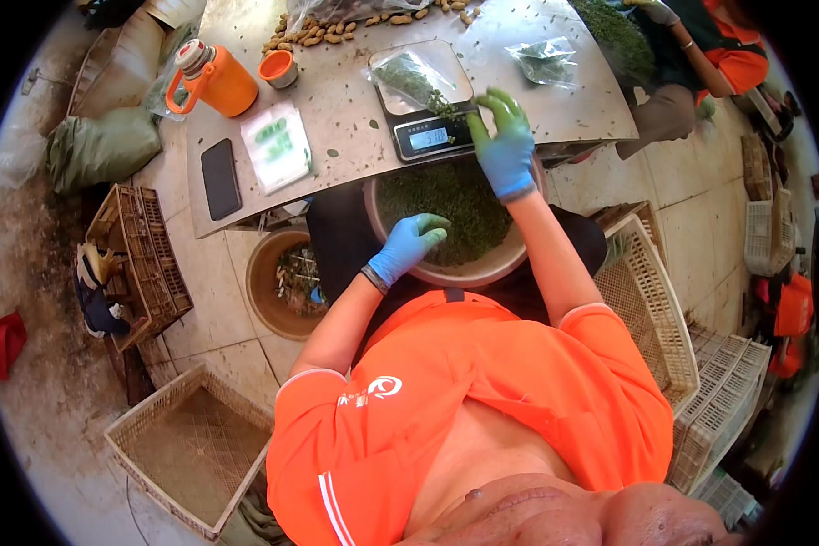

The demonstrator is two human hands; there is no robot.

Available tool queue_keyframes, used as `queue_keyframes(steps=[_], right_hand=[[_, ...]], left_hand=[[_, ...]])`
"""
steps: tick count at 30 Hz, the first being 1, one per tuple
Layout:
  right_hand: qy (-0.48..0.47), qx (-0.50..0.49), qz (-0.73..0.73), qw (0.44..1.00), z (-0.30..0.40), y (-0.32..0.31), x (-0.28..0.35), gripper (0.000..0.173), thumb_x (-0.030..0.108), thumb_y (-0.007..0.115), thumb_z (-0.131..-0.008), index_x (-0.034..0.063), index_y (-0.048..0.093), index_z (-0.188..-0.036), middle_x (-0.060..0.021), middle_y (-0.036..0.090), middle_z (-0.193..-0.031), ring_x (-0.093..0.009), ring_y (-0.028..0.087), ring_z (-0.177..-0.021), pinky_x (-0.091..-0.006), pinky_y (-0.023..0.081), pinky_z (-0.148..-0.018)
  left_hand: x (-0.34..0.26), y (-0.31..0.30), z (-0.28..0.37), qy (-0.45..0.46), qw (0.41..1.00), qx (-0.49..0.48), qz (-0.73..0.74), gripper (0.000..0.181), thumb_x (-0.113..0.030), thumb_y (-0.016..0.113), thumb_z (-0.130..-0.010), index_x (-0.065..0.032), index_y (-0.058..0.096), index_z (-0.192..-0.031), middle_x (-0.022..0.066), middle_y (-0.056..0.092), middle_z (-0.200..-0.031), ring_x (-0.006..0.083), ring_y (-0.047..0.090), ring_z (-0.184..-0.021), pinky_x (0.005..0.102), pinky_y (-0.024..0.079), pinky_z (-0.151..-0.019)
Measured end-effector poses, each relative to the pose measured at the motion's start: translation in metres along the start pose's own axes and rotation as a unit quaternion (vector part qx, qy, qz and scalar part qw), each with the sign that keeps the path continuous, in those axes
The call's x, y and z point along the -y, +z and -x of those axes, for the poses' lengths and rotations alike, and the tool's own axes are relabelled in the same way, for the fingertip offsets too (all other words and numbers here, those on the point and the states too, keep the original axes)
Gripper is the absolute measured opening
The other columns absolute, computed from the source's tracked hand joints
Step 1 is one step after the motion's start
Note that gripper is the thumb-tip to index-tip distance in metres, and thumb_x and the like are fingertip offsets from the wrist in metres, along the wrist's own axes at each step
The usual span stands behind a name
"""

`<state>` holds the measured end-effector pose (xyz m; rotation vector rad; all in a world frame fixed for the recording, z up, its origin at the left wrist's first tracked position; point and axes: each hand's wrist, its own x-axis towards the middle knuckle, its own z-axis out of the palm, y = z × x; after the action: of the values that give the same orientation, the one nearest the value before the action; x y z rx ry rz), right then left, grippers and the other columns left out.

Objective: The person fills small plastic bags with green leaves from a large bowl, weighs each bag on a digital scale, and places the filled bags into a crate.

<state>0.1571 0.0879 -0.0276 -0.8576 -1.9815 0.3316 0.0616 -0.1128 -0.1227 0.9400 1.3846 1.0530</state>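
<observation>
My left hand [408, 249], in a blue glove with green-stained fingertips, hovers over the near left rim of a round tub [481, 278]. Small green leaves [450, 211] fill much of the tub, which rests between my legs. Its fingers are apart and hold nothing that I can see. My right hand [505, 140], gloved alike, is raised at the right edge of a digital kitchen scale [428, 136], fingers spread. On the scale's plate lies a clear plastic bag of green leaves [406, 78], with sprigs spilling from its mouth towards that hand. The scale's display is lit.
The metal table [341, 130] bears an orange jug [225, 82], an orange cup [278, 68], a phone [221, 179], a stack of printed bags [276, 147], peanuts [321, 33] and another bagged portion [546, 63]. Crates [198, 443] and a debris bucket [256, 286] surround me. A co-worker [710, 61] sits at upper right.
</observation>
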Motion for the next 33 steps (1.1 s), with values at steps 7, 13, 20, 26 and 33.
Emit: queue_keyframes(steps=[7,13,20,26,33], right_hand=[[0.042,0.672,0.251,0.696,0.134,-0.005,-0.029,0.023,0.021,0.056,-0.089,0.0106,0.073,-0.099,-0.0146,0.071,-0.101,-0.032,0.069,-0.094,-0.0412,0.056,-0.078],[0.020,0.699,0.221,0.679,0.143,-0.006,-0.023,0.026,0.021,0.059,-0.083,0.0068,0.073,-0.100,-0.0152,0.072,-0.096,-0.033,0.069,-0.092,-0.0429,0.055,-0.080],[0.077,0.517,0.030,0.852,0.099,-0.028,0.011,0.023,0.030,0.063,-0.081,0.0075,0.070,-0.082,-0.0187,0.067,-0.077,-0.037,0.066,-0.075,-0.0454,0.052,-0.069],[0.028,0.489,-0.005,0.872,0.095,-0.033,0.016,0.023,0.023,0.062,-0.083,0.0064,0.066,-0.098,-0.0178,0.068,-0.091,-0.036,0.066,-0.083,-0.0464,0.053,-0.073],[-0.091,0.489,0.004,0.868,0.083,-0.047,0.038,0.019,0.020,0.057,-0.087,0.0100,0.065,-0.101,-0.0134,0.066,-0.089,-0.035,0.067,-0.077,-0.0437,0.054,-0.063]], left_hand=[[-0.040,0.008,-0.003,0.203,0.913,0.002,-0.353,0.022,-0.024,0.069,-0.081,-0.0113,0.072,-0.098,0.0168,0.064,-0.120,0.0355,0.059,-0.111,0.0425,0.046,-0.096],[-0.028,0.002,-0.008,0.039,0.950,0.011,-0.309,0.036,-0.019,0.068,-0.081,-0.0073,0.066,-0.115,0.0199,0.065,-0.115,0.0333,0.064,-0.102,0.0384,0.050,-0.090],[0.023,0.014,-0.023,0.035,0.976,0.004,-0.216,0.030,-0.009,0.060,-0.085,-0.0021,0.062,-0.114,0.0134,0.069,-0.091,0.0220,0.068,-0.078,0.0321,0.053,-0.069],[-0.005,0.007,-0.017,-0.080,0.996,0.015,-0.048,0.013,-0.012,0.057,-0.092,-0.0038,0.064,-0.099,0.0049,0.066,-0.073,0.0123,0.062,-0.057,0.0256,0.050,-0.052],[-0.031,-0.023,-0.008,-0.140,0.971,0.179,0.080,0.023,-0.022,0.057,-0.094,-0.0021,0.066,-0.097,0.0091,0.070,-0.076,0.0146,0.064,-0.057,0.0260,0.052,-0.054]])
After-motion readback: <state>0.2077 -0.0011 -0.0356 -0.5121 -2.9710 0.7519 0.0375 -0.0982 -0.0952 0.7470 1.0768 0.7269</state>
